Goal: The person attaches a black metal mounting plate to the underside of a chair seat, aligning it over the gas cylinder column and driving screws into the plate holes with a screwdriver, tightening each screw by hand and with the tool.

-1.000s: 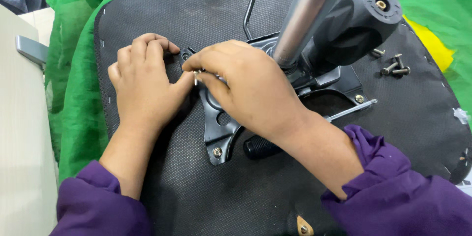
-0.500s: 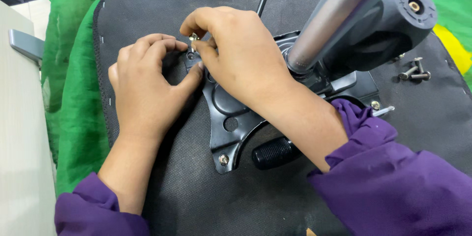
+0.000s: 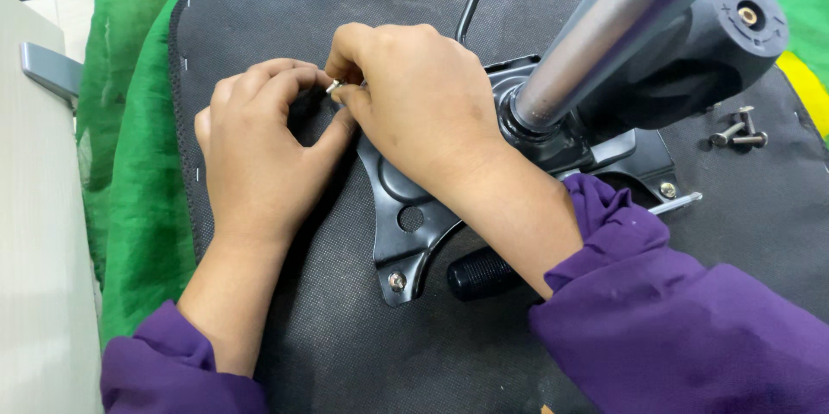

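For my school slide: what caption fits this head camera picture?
Two hands, left and right, pinch a bolt at a black plate.

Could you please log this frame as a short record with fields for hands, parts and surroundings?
Left hand: rests curled on the seat base, fingertips beside the bolt.
Right hand: fingers pinch the bolt at the plate's upper left corner.
Plate: black metal, lies on the seat base; one bolt already sits in its lower corner.
Column: shiny metal tube rising from the plate.
Spare bolts: loose on the seat base, at right.
Cloth: green, under the seat base.
Sleeves: purple.
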